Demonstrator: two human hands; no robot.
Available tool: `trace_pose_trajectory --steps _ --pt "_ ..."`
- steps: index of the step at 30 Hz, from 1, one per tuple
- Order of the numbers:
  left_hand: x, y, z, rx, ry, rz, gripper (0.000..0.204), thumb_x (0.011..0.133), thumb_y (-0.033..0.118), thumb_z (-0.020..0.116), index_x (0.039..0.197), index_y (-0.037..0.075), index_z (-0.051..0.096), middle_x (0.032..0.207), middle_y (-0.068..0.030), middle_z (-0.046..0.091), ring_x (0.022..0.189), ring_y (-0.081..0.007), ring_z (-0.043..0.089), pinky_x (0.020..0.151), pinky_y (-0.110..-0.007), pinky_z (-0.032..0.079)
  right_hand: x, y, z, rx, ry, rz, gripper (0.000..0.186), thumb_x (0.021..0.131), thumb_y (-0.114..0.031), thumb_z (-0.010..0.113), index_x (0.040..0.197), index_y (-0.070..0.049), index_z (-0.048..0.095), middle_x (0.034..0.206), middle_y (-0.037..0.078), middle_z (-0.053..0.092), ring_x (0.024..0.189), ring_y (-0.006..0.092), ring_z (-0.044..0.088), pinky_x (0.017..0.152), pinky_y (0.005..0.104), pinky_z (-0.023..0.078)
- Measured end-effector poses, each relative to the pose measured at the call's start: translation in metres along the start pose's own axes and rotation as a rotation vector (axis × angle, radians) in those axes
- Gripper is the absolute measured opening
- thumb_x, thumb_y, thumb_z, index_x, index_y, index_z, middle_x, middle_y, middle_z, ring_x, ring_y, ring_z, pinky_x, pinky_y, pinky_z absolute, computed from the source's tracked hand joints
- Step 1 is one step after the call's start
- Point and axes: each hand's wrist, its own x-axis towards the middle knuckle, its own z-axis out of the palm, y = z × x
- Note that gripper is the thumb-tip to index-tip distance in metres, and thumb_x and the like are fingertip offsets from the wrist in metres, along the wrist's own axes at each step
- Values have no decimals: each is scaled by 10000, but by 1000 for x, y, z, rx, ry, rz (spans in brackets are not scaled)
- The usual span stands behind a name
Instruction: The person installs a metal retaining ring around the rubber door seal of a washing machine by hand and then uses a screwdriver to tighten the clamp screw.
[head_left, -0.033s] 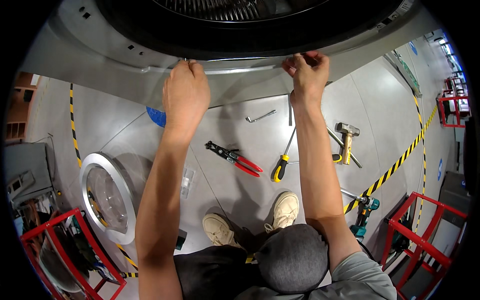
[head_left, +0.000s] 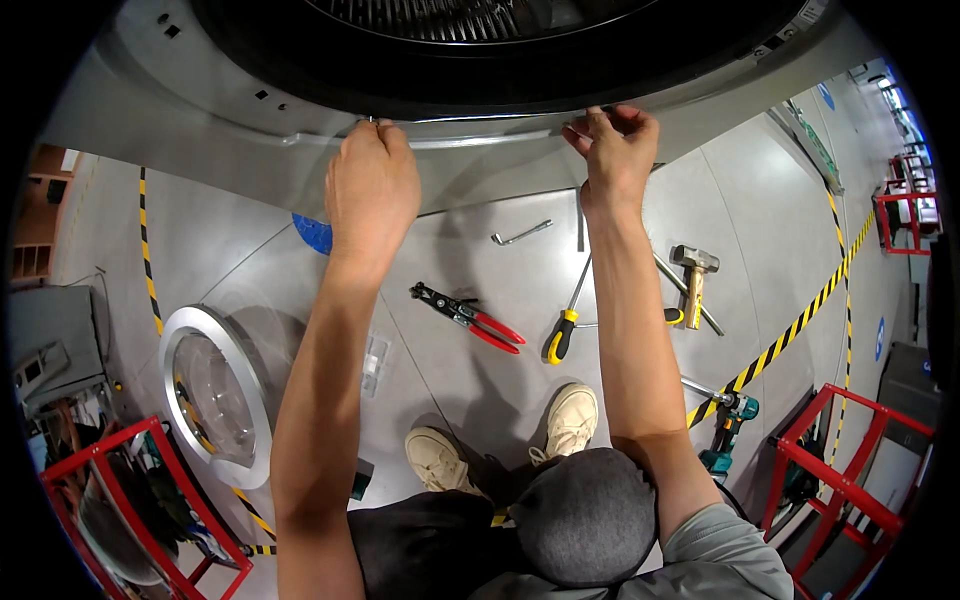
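Note:
The grey front panel (head_left: 240,150) of a front-loading washing machine fills the upper view. A black rubber door gasket (head_left: 480,85) rings its opening, and part of the metal drum (head_left: 430,18) shows inside. Along the gasket's lower edge runs a thin, shiny wire clamp (head_left: 490,117). At its left part, my left hand (head_left: 373,185) is closed in a pinch on the wire, knuckles up. My right hand (head_left: 622,160) pinches at the wire's right part with thumb and forefinger, the other fingers curled. Both fingertips are partly hidden against the gasket edge.
On the floor lie red-handled pliers (head_left: 468,318), a bent socket wrench (head_left: 522,233), a yellow-black screwdriver (head_left: 562,338), a hammer (head_left: 695,285) and a cordless drill (head_left: 732,425). A round washer door (head_left: 215,395) lies left. Red-framed carts (head_left: 150,430) stand at both sides.

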Motion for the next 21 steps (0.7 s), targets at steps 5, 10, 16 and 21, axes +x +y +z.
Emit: trace_pose_trajectory --steps 5,10,16,21 --pt "1 0 0 -65 -24 -51 387 990 225 395 874 -69 619 830 -284 653 832 -493 604 787 -533 458 -5 7 3 115 -64 151 147 980 -58 527 1043 52 452 862 140 580 674 211 646 662 341 593" --pt "1 -5 3 -91 -11 -46 392 992 242 399 884 -62 622 838 -281 654 843 -493 606 791 -526 462 -9 -1 7 83 -84 176 133 991 -44 484 1035 81 467 877 175 617 694 226 667 670 336 601" --pt "6 -9 1 -107 -59 -86 416 987 266 403 878 -69 626 882 -287 653 886 -489 603 828 -516 460 -1 -7 1 -96 -166 122 119 986 -35 488 1023 77 470 900 198 638 785 254 688 768 366 607" --pt "11 -11 0 -89 -107 -106 418 981 267 406 886 -72 632 910 -291 653 914 -481 603 848 -509 457 -5 -9 5 -2 -129 192 115 982 -30 498 1024 73 469 903 199 644 794 259 695 785 361 608"
